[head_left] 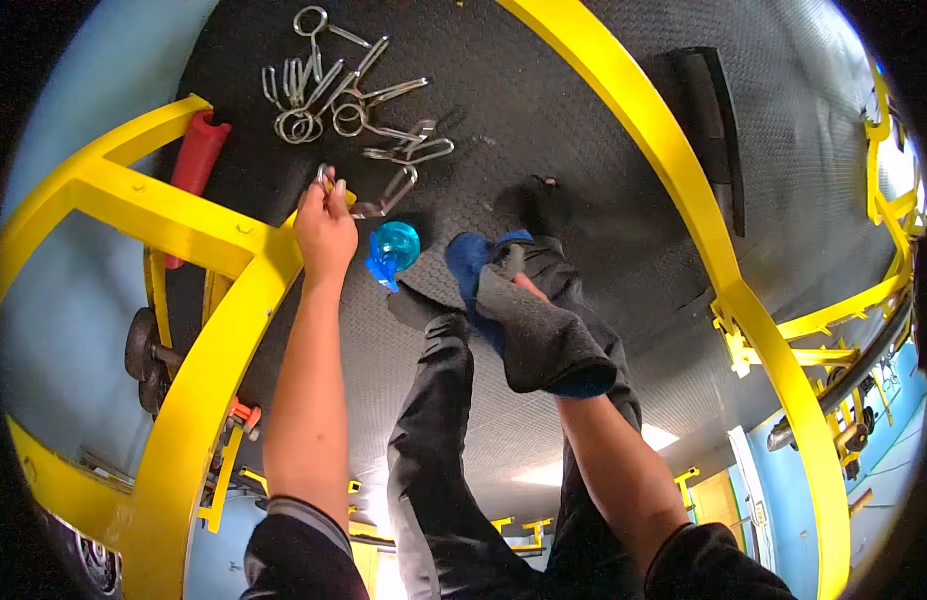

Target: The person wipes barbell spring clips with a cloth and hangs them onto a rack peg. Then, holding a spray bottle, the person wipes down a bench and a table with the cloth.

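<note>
Covering the floor, a black textured mat (pixel 623 255) is catching pale patches of light near the lower edge of the view. A light-blue wall (pixel 58 290) is rising at the left, and more blue walling is showing at the far right. Yellow steel frames are standing on both sides: the left frame (pixel 178 218) is carrying a red pad (pixel 198 155), while the right frame (pixel 718 265) is curving past a black curved piece (pixel 725 140). Beyond the left frame, dark weights (pixel 141 345) are resting close to the wall.

Several metal spring clips (pixel 301 110) are lying loosely grouped on the mat, ahead of the hands. A blue spray bottle (pixel 395 243) is sitting between the two arms, just beside the left wrist.

The left arm is pointing straight ahead, and the left hand (pixel 326 228) is pinching a metal clip (pixel 323 173) between thumb and fingers, close to the yellow steel (another bent length of metal is showing just to the right; whether it belongs to the same clip, I cannot tell). The right forearm is slanting inward over the right leg. A grey-and-blue cloth (pixel 543 335) is covering most of the right hand (pixel 529 286), a little skin showing through; how its fingers are standing underneath, I cannot tell.
</note>
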Demonstrator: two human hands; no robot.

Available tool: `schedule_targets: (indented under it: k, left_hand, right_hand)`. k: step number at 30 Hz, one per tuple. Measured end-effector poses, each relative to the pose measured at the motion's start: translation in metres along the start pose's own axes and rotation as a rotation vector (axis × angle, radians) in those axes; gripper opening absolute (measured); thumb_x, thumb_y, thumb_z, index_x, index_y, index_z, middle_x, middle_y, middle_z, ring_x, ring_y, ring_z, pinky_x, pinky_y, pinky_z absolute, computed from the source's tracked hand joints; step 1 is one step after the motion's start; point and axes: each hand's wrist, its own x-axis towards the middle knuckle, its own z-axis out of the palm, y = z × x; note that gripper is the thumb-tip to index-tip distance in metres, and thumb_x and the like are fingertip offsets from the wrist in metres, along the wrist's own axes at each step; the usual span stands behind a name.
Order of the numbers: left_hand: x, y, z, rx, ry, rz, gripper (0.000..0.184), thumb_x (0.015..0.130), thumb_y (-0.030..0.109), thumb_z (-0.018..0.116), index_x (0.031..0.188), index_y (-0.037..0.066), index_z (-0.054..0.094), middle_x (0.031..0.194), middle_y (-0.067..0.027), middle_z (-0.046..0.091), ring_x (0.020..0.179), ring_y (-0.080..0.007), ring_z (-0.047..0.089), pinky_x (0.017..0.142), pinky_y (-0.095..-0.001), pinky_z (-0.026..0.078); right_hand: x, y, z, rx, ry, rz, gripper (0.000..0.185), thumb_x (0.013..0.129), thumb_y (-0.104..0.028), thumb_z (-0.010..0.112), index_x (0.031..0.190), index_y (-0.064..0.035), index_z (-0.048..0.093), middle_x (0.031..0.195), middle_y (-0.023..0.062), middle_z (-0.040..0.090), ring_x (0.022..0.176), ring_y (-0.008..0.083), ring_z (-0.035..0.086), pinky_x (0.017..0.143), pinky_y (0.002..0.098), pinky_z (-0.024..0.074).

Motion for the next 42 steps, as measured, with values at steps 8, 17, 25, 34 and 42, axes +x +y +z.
schedule_targets:
  k: [8, 17, 25, 34, 42]
  left_hand:
    - [-0.054, 0.193, -0.205, -0.966, -0.084, -0.765, 0.04, 0.094, 0.041, 0.053, 0.075, 0.007, 0.056, 0.06, 0.003, 0.048, 0.046, -0.0076, 0.047, 0.043, -0.0256, 0.039]
    - [-0.072, 0.326, -0.436, -1.127, -0.244, -0.501, 0.03, 0.094, 0.027, 0.054, 0.108, 0.001, 0.059, 0.085, -0.004, 0.061, 0.079, -0.0116, 0.058, 0.067, -0.0274, 0.049]
    - [-0.105, 0.366, -0.564, -1.435, -0.177, -0.07, 0.039, 0.08, 0.024, 0.073, 0.111, 0.005, 0.059, 0.102, -0.0066, 0.062, 0.083, -0.0096, 0.058, 0.071, -0.0264, 0.049]
    - [-0.154, 0.399, -0.591, -1.704, -0.258, -0.163, 0.036, 0.096, 0.037, 0.052, 0.112, 0.005, 0.058, 0.101, -0.0036, 0.06, 0.096, -0.0114, 0.053, 0.09, -0.0283, 0.04]
    - [-0.157, 0.385, -0.571, -0.712, 0.227, 0.206, 0.044, 0.098, 0.038, 0.037, 0.116, 0.001, 0.053, 0.104, -0.0224, 0.056, 0.098, -0.0371, 0.053, 0.091, -0.0384, 0.041]
  right_hand:
    - [-0.126, -0.131, 0.092, 0.11, 0.123, -0.23, 0.032, 0.093, -0.011, 0.054, 0.124, -0.0025, 0.05, 0.113, -0.0002, 0.053, 0.104, 0.0106, 0.047, 0.09, 0.0255, 0.038]
    - [-0.271, -0.356, 0.278, 0.041, -0.092, -0.456, 0.039, 0.084, -0.011, 0.068, 0.119, -0.002, 0.053, 0.103, 0.0039, 0.061, 0.093, 0.0126, 0.058, 0.081, 0.026, 0.0471]
    - [-0.352, -0.365, 0.332, -0.309, -0.235, -0.905, 0.045, 0.081, -0.028, 0.075, 0.112, -0.0011, 0.055, 0.095, 0.005, 0.062, 0.09, 0.0129, 0.058, 0.081, 0.0306, 0.0475]
    - [-0.375, -0.424, 0.359, -0.148, -0.231, -1.085, 0.03, 0.086, -0.011, 0.065, 0.111, 0.0002, 0.052, 0.101, 0.0081, 0.062, 0.092, 0.0165, 0.06, 0.081, 0.0298, 0.0478]
    - [-0.383, -0.424, 0.363, -0.069, -0.31, -1.072, 0.018, 0.08, 0.002, 0.061, 0.097, -0.0025, 0.058, 0.089, 0.0037, 0.062, 0.081, 0.0148, 0.059, 0.078, 0.0297, 0.0479]
